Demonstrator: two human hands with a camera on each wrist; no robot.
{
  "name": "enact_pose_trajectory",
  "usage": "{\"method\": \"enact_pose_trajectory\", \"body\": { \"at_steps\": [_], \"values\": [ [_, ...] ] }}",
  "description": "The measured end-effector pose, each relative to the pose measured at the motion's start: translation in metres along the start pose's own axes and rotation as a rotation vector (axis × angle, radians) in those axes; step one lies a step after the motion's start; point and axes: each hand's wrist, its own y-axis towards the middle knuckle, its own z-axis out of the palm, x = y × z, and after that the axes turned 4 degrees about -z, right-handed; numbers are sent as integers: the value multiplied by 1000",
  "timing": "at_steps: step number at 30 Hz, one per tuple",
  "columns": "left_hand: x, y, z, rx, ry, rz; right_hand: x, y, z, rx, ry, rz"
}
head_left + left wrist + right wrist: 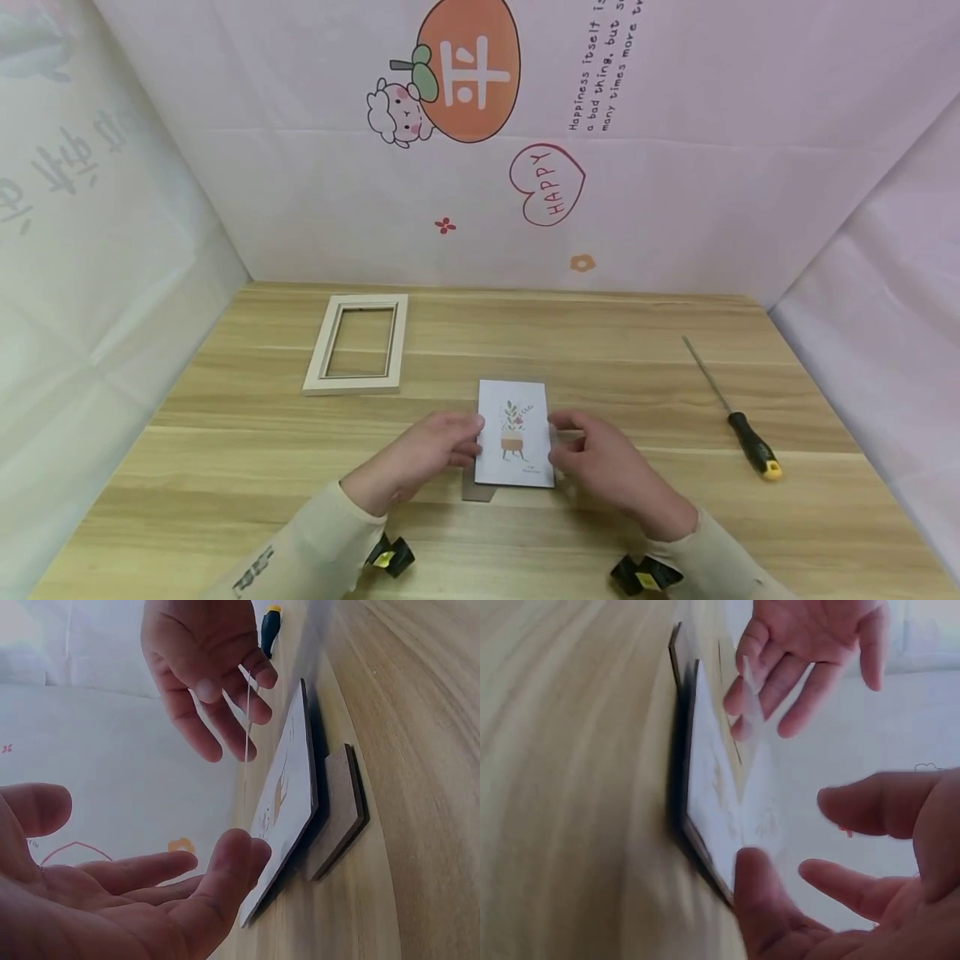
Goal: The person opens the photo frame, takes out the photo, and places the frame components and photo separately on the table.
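A thin clear sheet point(247, 769) spans the gap between my two hands, its edges against the fingertips, a little above a white card point(516, 400) printed with a potted plant. The card lies on a dark-edged backing board point(309, 802), whose brown support flap point(477, 493) sticks out beneath. At the sheet's left edge, my left hand point(431, 450) touches it with relaxed fingers, thumb apart. Opposite, my right hand point(603, 458) touches the other edge with loosely bent fingers, its thumb clear of the sheet in the right wrist view. Reflections blur the sheet point(754, 742) there.
A cream picture frame point(322, 342) with no back lies at the rear left of the wooden table point(247, 450). To the right rests a screwdriver point(752, 442) with a black and yellow handle. White printed cloth point(315, 192) walls surround the table.
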Motion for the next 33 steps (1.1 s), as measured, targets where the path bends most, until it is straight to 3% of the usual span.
{"method": "enact_pose_trajectory", "body": {
  "at_steps": [7,13,24,29,33],
  "values": [
    [-2,3,2,9,-33,-15,-3,6,2,-37,123,69],
    [-1,7,3,-55,-105,-11,-1,8,3,-60,249,72],
    [0,10,6,-91,-37,-12,7,3,4,-41,252,1],
    [0,12,1,-154,-60,16,7,2,2,18,318,17],
    [-1,13,0,-162,-90,30,7,0,0,27,314,17]
  ]
}}
